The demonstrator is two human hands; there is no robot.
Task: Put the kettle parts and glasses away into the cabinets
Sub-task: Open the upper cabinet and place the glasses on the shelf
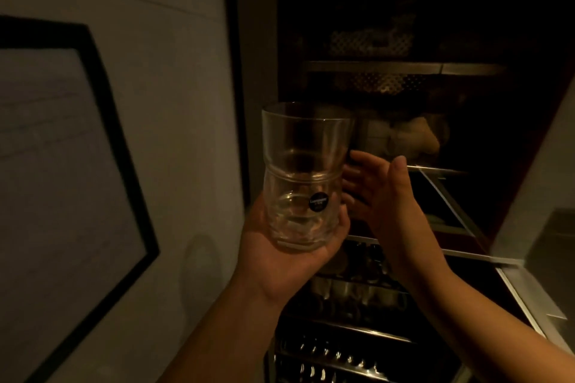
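Two clear glasses (303,171) stacked one inside the other stand upright in my left hand (280,252), which cups the lower glass from below with fingers curled round its base. A round dark sticker sits on the lower glass. Just to the right of the stack, my right hand (379,193) is held with straight fingers; whether they touch the glass I cannot tell. Both hands are in front of a dark open cabinet (404,68) with several shelves.
The cabinet shelves hold dim shapes: perforated baskets (370,42) up high, pale rounded items (413,137) mid-height, metal cups and racks (357,292) lower down. A black-framed panel (102,109) hangs on the wall to the left. An open cabinet door (535,165) stands at right.
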